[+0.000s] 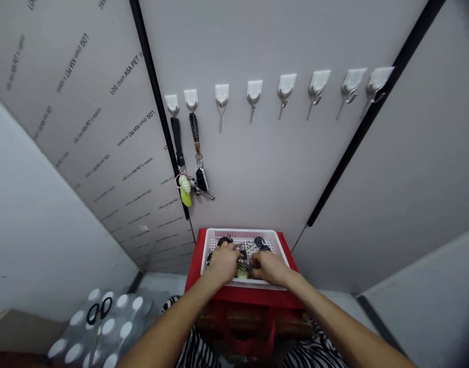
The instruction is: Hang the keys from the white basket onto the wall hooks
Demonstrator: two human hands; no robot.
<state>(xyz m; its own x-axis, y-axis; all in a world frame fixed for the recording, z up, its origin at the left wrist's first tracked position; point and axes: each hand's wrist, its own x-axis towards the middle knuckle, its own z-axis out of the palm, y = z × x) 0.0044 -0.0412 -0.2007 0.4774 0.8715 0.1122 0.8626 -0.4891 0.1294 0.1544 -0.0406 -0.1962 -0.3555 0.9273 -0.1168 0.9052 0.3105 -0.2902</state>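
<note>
Both hands are inside a white plastic basket that stands on a red cloth surface. My left hand bends over the keys and key rings on the basket's left side, its fingertips curled among them. On the right, my right hand has its fingers pinched together at the pile; what they hold is too small and dark to make out. Between the hands lie a bunch of keys and a pale green charm. A round dark fob rests near the back right corner.
White adhesive hooks run in a row along the panel. Two key sets hang at the left: a black strap with a yellow-green charm, and a braided strap with a car key. Scissors lie on wrapped bottles.
</note>
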